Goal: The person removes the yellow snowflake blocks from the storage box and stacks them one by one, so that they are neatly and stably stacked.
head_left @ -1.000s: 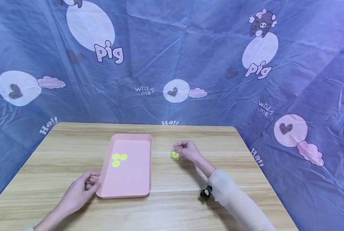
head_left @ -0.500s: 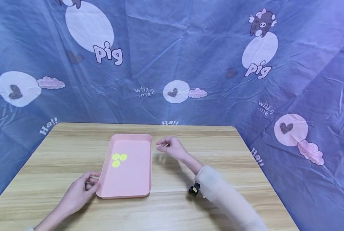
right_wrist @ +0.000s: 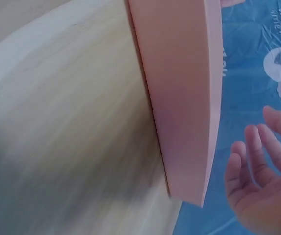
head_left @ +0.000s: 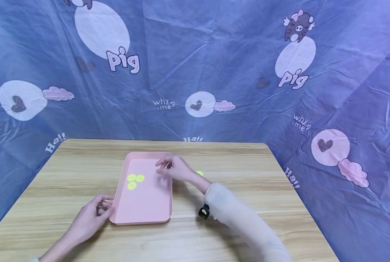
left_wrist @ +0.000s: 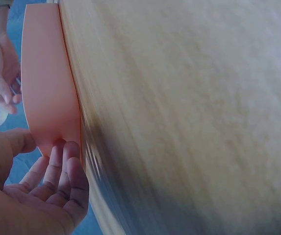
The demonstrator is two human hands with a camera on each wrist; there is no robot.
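In the head view a pink tray (head_left: 149, 211) lies on the table, with three yellow flower-shaped pieces (head_left: 131, 185) grouped in its left part. My left hand (head_left: 88, 220) holds the tray at its left side near the front corner. In the left wrist view, that thumb (left_wrist: 25, 140) is at the rim while curled fingers (left_wrist: 57, 156) touch the outer wall. Over the tray's right wall, my right hand (head_left: 175, 168) hovers with loosely bent fingers, and no piece shows between them. Partly covered by the right wrist, another yellow piece (head_left: 199, 173) lies on the table.
A wooden table (head_left: 247, 160) carries the tray. A blue printed cloth (head_left: 168, 65) hangs behind and to both sides. From the right sleeve a small black device (head_left: 204, 211) juts out just above the tabletop.
The right hand has moved left from beside the loose yellow piece to above the tray's right edge. The pieces in the tray and the left hand stay where they were.
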